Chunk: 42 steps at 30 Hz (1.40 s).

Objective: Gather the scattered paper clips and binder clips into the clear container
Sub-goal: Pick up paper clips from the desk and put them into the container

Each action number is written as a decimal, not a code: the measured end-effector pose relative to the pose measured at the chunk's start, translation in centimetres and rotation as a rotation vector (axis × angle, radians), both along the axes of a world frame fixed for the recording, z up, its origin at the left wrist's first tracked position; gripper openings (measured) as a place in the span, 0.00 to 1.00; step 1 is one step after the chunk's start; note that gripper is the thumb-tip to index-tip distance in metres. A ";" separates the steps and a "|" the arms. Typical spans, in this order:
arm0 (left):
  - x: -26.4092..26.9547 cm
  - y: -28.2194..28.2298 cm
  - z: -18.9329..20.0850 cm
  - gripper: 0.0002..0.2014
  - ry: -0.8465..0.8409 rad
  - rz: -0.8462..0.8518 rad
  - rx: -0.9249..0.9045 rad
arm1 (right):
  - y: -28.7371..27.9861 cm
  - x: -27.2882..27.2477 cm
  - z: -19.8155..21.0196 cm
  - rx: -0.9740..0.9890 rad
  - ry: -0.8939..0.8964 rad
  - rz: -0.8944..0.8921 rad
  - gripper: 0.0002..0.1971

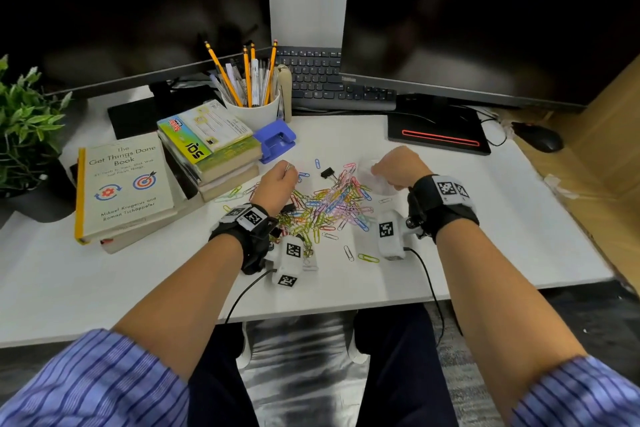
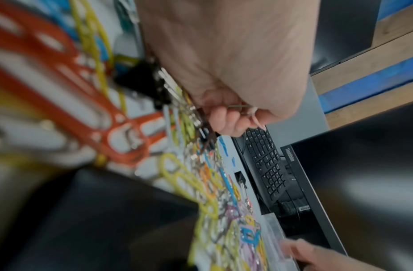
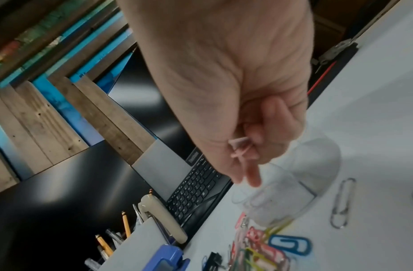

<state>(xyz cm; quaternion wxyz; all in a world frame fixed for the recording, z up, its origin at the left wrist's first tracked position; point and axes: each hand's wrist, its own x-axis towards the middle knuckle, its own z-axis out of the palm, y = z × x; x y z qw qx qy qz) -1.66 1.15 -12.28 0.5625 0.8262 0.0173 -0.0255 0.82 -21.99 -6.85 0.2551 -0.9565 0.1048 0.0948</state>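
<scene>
Coloured wire paper clips (image 1: 332, 204): heaped mid-desk, light, slippery, tangle-prone; pinch small bunches | black binder clip (image 1: 326, 173): stiff, take by body | clear plastic container (image 3: 293, 185): beside heap, light, tippable | your left hand (image 1: 275, 185): curled, pinching clips | your right hand (image 1: 398, 166): curled round a pink clip over container

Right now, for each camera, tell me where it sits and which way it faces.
Head: worn on the head, looking down at the desk and paper clips; both forearms, left hand and right hand show.
Left wrist: looks along the left hand, fingers curled on a clip, toward the keyboard.
Right wrist: looks along the right hand's fingers, pinching a pink clip over the clear container.
Shared: both wrist views show keyboard and clips.
</scene>
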 end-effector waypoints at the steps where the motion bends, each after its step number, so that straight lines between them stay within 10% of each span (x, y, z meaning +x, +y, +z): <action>1: 0.0 0.0 -0.1 0.14 0.013 0.003 -0.046 | 0.1 0.0 0.1 -0.005 -0.030 0.026 0.13; 20: 0.1 -0.4 0.0 0.09 -0.036 -0.107 0.049 | 1.9 -1.0 0.9 0.128 -0.454 0.227 0.15; 25: 0.1 -0.6 0.3 0.01 -0.001 -0.110 0.085 | 3.2 -2.3 0.6 -0.021 -0.166 0.466 0.14; 42: -1.8 -0.8 1.7 0.28 0.051 -0.422 0.297 | 3.7 -2.6 -0.8 -0.020 -0.161 0.428 0.11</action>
